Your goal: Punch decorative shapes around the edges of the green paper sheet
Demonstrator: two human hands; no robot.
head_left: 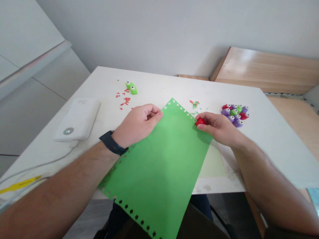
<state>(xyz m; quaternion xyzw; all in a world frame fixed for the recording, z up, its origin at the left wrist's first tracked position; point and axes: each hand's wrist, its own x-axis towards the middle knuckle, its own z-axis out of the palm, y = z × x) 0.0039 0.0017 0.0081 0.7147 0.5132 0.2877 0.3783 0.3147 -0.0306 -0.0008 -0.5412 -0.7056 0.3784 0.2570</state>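
A sheet of green paper (164, 159) is tilted with one corner pointing away from me, and its near end hangs past the table edge. Rows of small star-shaped holes run along several of its edges. My left hand (141, 122) is closed, pinching the upper left edge between thumb and finger. In my right hand (216, 127), the fingers wrap round a small red paper punch (200, 121), which sits on the upper right edge at the end of a row of holes. Its underside is hidden.
Right of the punch stands a cluster of purple, red and green punches (234, 114) with eye shapes. Two green punches (131, 88) lie far left near red paper bits (126, 100); more bits (195, 104) lie beyond the sheet. A white power bank (79, 116) with a cable is at left.
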